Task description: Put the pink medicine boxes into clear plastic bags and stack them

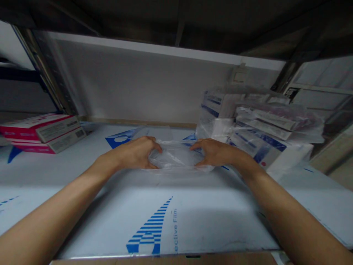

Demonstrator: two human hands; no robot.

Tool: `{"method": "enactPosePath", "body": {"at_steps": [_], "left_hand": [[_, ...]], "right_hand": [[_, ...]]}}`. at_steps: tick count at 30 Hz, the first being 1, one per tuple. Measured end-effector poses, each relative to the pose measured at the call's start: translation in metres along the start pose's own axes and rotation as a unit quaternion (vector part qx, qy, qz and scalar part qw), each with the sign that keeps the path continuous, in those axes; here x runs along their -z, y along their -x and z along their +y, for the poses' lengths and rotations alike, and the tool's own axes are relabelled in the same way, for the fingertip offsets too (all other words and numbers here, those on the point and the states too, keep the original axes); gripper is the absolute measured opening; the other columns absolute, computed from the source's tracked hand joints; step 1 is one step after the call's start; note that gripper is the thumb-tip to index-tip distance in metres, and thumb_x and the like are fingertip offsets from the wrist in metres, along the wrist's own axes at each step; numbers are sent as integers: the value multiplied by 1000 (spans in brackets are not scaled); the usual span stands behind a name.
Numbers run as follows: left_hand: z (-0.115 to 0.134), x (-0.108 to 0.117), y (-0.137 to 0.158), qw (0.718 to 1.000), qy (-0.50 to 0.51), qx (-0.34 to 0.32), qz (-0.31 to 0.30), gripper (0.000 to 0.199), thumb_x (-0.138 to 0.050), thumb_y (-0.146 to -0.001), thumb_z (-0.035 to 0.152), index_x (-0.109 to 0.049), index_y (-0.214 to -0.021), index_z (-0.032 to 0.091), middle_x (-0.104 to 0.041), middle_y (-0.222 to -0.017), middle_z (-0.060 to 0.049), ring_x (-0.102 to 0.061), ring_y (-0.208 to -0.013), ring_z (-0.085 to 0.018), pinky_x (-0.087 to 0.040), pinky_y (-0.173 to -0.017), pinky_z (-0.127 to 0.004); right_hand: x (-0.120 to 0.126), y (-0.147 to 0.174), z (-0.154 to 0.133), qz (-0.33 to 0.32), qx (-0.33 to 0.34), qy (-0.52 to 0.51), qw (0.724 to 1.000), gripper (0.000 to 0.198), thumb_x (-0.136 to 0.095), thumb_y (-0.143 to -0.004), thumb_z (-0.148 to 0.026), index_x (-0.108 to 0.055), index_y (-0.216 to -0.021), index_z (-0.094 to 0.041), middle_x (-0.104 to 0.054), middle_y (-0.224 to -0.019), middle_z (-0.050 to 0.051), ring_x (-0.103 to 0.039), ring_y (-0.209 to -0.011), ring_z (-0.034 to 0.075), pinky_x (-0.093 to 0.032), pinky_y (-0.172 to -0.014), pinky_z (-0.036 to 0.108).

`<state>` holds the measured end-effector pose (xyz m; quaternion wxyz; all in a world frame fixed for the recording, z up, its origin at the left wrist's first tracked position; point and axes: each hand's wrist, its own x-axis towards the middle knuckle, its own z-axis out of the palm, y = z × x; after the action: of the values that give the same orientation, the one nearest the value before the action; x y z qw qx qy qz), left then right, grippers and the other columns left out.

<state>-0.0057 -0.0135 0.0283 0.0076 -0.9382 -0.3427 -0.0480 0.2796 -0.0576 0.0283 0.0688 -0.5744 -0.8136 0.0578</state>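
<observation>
Two bare hands, left hand (143, 154) and right hand (216, 152), hold opposite ends of a clear plastic bag (176, 157) at a film-covered shelf (215, 209), short of its back edge and left of plastic-wrapped boxes (255, 144) toward the back right corner. Fingers and thumbs curve around the ends, moderately spread. The bag (contents, if any, indistinct) looks light, soft and slippery; both ends seem the surest hold.
</observation>
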Motion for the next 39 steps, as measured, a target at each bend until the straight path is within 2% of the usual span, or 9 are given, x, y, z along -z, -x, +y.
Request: {"method": "enactPosePath", "body": {"at_steps": [5, 10, 13, 17, 21, 26, 30, 34, 39], "left_hand": [[8, 2, 6, 999, -20, 13, -35, 49, -82, -70, 53, -77, -113, 30, -72, -103, -6, -68, -88, -23, -52, -81, -32], [12, 6, 9, 996, -42, 47, -58, 55, -82, -69, 58, -75, -116, 30, -69, -113, -8, -67, -86, -22, -52, -81, -35], [9, 3, 9, 998, -34, 37, -33, 58, -80, -72, 60, -73, -122, 30, -64, -129, -10, -68, -97, -25, -52, -91, -40], [10, -3, 7, 999, -19, -18, 20, 53, -77, -77, 57, -74, -121, 27, -53, -148, -12, -60, -125, -30, -45, -107, -42], [15, -7, 5, 1000, -13, -20, -15, 53, -76, -77, 60, -74, -122, 31, -49, -154, -10, -52, -135, -32, -38, -114, -45], [14, -8, 5, 997, -6, 4, -75, 82, -73, -70, 73, -63, -138, 29, -39, -161, -14, -44, -142, -39, -33, -116, -52], [11, -8, 5, 997, 1, 0, -79, 86, -74, -69, 73, -61, -141, 29, -36, -163, -15, -42, -143, -40, -32, -117, -53], [5, -11, 6, 998, 20, -20, -53, 81, -77, -69, 70, -64, -138, 29, -36, -163, -15, -41, -144, -41, -32, -117, -55], [2, -7, 8, 988, 67, -100, 97, 53, -74, -81, 60, -74, -121, 25, -46, -156, -15, -43, -143, -38, -35, -116, -55]], "right_hand": [[-2, 2, 0, -70, 13, 4, 997, 66, -83, -71, -41, -68, -131, -15, -68, -135, 16, -67, -120, 33, -53, -103, 42], [-7, -2, 5, -66, 24, 4, 998, 56, -71, -85, -48, -68, -130, -15, -66, -137, 17, -66, -121, 31, -52, -105, 42], [-7, -6, 3, -33, 40, -8, 999, 44, -64, -91, -46, -71, -125, -19, -70, -131, 13, -68, -116, 28, -52, -103, 41], [-6, -8, -3, -17, 100, -57, 993, 30, -71, -87, -42, -75, -111, -25, -73, -113, 6, -70, -98, 23, -55, -88, 35], [-11, -10, -2, -27, 124, -64, 990, 28, -81, -77, -37, -77, -101, -25, -70, -112, 5, -68, -92, 19, -54, -85, 32], [-14, -9, 1, -57, 73, -32, 995, 57, -85, -69, -44, -74, -120, -21, -68, -124, 11, -67, -110, 29, -52, -98, 39], [-14, -7, 2, -62, 48, -32, 996, 72, -85, -66, -53, -70, -129, -19, -69, -126, 13, -65, -116, 33, -51, -104, 43], [-17, -8, 5, -23, 80, -30, 996, 64, -86, -67, -53, -74, -122, -23, -67, -132, 12, -63, -122, 35, -50, -107, 48], [-6, -8, 0, 99, 151, -45, 983, 40, -85, -70, -52, -80, -102, -30, -54, -150, 9, -52, -136, 38, -44, -112, 57]]}}
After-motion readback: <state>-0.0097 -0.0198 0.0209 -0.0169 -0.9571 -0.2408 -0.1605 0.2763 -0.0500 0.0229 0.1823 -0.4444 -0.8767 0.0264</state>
